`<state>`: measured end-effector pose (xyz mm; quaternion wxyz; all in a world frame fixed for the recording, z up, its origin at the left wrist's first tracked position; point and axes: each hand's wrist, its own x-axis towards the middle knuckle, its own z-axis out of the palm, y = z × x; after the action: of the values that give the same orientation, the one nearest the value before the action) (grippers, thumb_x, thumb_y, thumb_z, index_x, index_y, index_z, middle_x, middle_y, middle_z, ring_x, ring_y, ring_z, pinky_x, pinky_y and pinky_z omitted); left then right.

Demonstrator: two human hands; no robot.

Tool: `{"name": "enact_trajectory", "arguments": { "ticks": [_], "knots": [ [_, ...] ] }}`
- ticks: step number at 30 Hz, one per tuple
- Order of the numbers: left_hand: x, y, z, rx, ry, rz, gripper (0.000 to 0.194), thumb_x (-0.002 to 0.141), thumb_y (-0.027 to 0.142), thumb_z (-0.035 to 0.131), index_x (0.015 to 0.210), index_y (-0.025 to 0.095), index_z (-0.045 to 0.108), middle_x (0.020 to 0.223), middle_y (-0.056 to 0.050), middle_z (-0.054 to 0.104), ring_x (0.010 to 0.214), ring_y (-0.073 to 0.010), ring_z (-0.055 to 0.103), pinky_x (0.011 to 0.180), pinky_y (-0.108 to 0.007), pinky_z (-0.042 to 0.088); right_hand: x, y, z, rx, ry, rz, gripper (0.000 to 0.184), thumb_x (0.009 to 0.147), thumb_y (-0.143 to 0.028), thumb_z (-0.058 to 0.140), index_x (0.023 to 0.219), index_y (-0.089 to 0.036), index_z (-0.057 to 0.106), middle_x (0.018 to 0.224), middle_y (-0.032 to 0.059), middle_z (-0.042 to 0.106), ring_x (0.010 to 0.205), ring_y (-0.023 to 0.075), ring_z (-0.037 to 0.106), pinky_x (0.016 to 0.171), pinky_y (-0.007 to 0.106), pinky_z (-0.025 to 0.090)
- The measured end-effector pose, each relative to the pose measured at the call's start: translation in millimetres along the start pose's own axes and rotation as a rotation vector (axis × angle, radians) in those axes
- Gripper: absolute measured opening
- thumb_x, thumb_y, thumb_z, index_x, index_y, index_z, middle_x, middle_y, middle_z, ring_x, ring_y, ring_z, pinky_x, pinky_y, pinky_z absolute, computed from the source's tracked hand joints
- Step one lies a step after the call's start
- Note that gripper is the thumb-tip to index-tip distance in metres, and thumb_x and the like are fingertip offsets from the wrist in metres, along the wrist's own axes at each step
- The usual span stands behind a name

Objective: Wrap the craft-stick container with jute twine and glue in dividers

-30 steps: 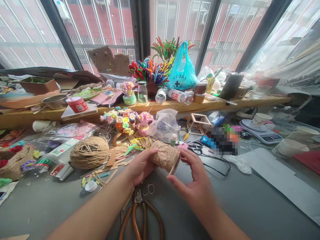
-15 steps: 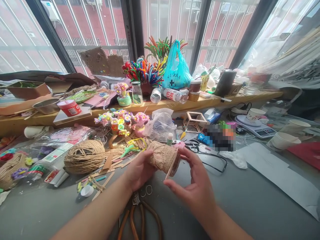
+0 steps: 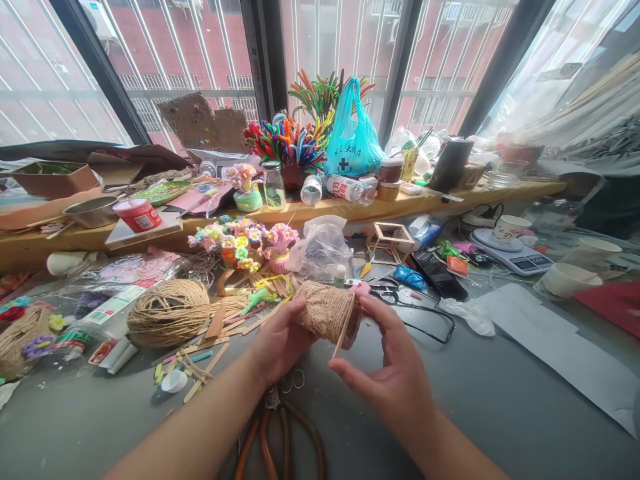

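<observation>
My left hand (image 3: 278, 340) grips a small cup wrapped in jute twine (image 3: 325, 311), held on its side above the grey table (image 3: 500, 413). My right hand (image 3: 393, 363) is at the cup's open end, thumb and fingers pinching a flat wooden stick (image 3: 345, 328) laid against the rim. A large ball of jute twine (image 3: 168, 312) lies to the left of the hands. Orange-handled shears (image 3: 280, 427) lie on the table just below my wrists.
Loose wooden sticks and a white cap (image 3: 175, 381) lie left of my hands. Small paper flower pots (image 3: 245, 243), a plastic bag (image 3: 323, 250), a stick frame (image 3: 390, 239), black scissors (image 3: 387, 290), a phone (image 3: 439, 275), a scale with a cup (image 3: 510, 250) and a cluttered shelf (image 3: 310, 210) stand behind.
The view shifted slightly left. My right hand slid down along the cup's end and now pinches the stick lower. The left hand keeps its grip.
</observation>
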<state>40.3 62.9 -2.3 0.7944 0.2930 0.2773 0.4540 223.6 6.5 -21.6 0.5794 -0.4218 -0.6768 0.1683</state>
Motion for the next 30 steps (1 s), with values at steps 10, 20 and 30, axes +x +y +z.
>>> {"name": "enact_trajectory", "arguments": {
  "ticks": [10, 20, 30],
  "knots": [
    [0.6, -0.2, 1.0, 0.013, -0.015, -0.010, 0.039, 0.096, 0.034, 0.058, 0.125, 0.012, 0.074, 0.131, -0.015, 0.074, 0.122, -0.0314, 0.066, 0.106, -0.042, 0.049, 3.1, -1.7, -1.0, -0.017, -0.004, -0.009, 0.075, 0.085, -0.040, 0.083, 0.151, -0.032, 0.047, 0.153, 0.0122, 0.054, 0.144, 0.0361, 0.049, 0.120, 0.062, 0.041],
    [0.8, -1.6, -1.5, 0.045, -0.061, -0.030, 0.044, 0.096, 0.039, 0.059, 0.128, 0.013, 0.072, 0.125, -0.015, 0.076, 0.119, -0.0337, 0.068, 0.107, -0.045, 0.045, 0.1, 0.8, 0.1, 0.020, 0.008, 0.019, 0.078, 0.085, -0.042, 0.084, 0.152, -0.032, 0.047, 0.154, 0.0132, 0.052, 0.144, 0.0379, 0.048, 0.118, 0.065, 0.043],
    [1.7, -2.4, -2.2, 0.046, -0.042, -0.005, 0.045, 0.097, 0.038, 0.057, 0.134, 0.015, 0.070, 0.127, -0.013, 0.076, 0.122, -0.0334, 0.066, 0.109, -0.046, 0.043, 1.2, 0.2, 0.5, 0.024, 0.012, 0.013, 0.077, 0.084, -0.041, 0.085, 0.151, -0.033, 0.047, 0.153, 0.0128, 0.053, 0.143, 0.0374, 0.050, 0.118, 0.065, 0.043]
  ]
}}
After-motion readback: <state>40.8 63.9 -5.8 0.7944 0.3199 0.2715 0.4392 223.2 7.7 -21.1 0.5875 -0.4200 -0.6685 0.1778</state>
